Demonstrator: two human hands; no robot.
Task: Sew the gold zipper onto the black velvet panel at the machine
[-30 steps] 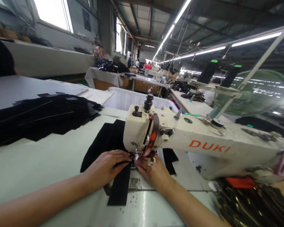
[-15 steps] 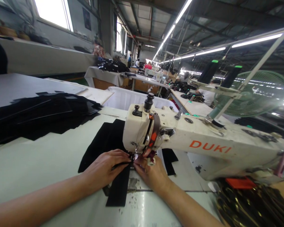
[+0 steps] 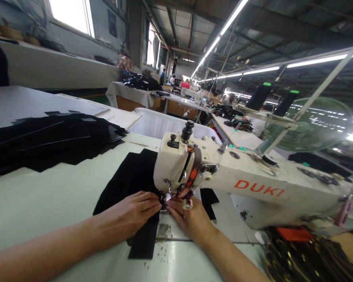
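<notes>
A cream DUKI sewing machine (image 3: 247,184) stands on the pale table (image 3: 47,199). A black fabric piece (image 3: 132,176) lies under its needle head and runs toward me as a narrow strip. My left hand (image 3: 129,215) lies flat on the fabric left of the needle, fingers stretched out and together. My right hand (image 3: 190,219) presses the fabric just right of the presser foot, fingertips at the needle, fingers partly hidden under the machine head.
A stack of black cut pieces (image 3: 50,137) lies at the left. A white bin (image 3: 161,121) stands behind the machine. A green fan (image 3: 312,125) and thread cones are at the right. Dark striped material (image 3: 306,258) lies at the lower right. Other workers sit far back.
The view has shifted slightly. Both hands stay at the needle, and the fabric strip has slid a little to the left and toward the machine.
</notes>
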